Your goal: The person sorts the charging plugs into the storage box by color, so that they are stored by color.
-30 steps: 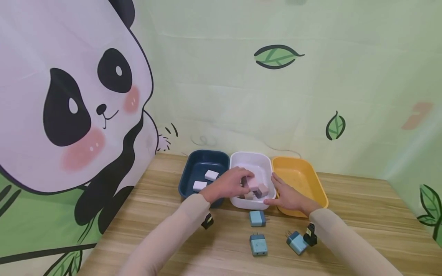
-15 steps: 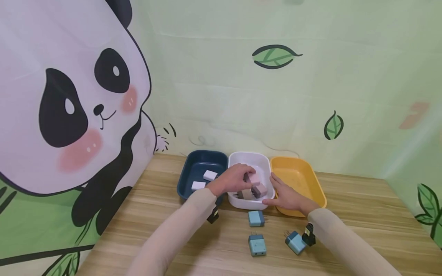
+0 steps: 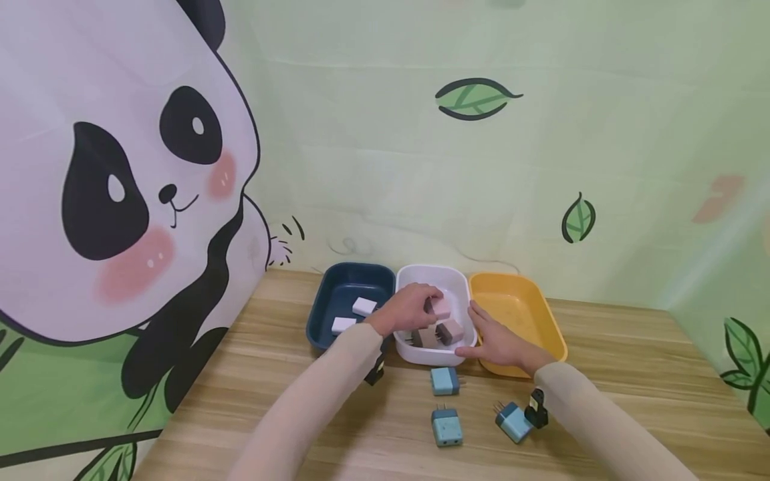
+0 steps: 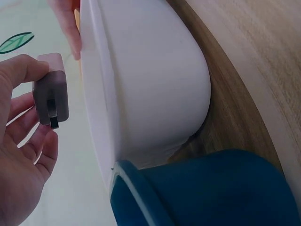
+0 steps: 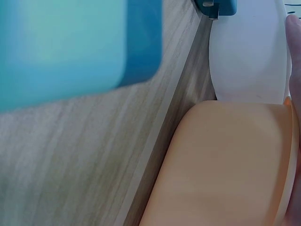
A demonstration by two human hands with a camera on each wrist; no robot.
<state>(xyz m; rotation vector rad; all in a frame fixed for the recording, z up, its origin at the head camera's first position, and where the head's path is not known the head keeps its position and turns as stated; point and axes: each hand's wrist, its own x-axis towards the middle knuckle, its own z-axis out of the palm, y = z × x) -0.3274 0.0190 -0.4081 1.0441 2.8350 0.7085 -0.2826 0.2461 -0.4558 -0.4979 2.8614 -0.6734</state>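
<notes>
My left hand (image 3: 409, 308) pinches a pink and grey charger (image 4: 50, 96) between thumb and fingers, over the white tray (image 3: 433, 357). Its prongs show in the left wrist view. Below it in that tray lie another pink and grey charger (image 3: 449, 332) and a beige-brown charger (image 3: 426, 339), partly hidden by my hand. My right hand (image 3: 502, 344) rests where the white tray meets the yellow tray (image 3: 517, 307), its thumb at the white tray's front rim and its fingers stretched along the side.
Left of the white tray stands a dark blue tray (image 3: 331, 300) with white chargers (image 3: 364, 306) inside. On the wooden table in front lie light blue chargers: one (image 3: 444, 381) close to the white tray, one (image 3: 447, 427) nearer, and one (image 3: 514, 422) beside the right wrist camera.
My left hand has shifted slightly back within the white tray with its charger, uncovering the chargers at the tray's front. The right hand stays on the rims.
</notes>
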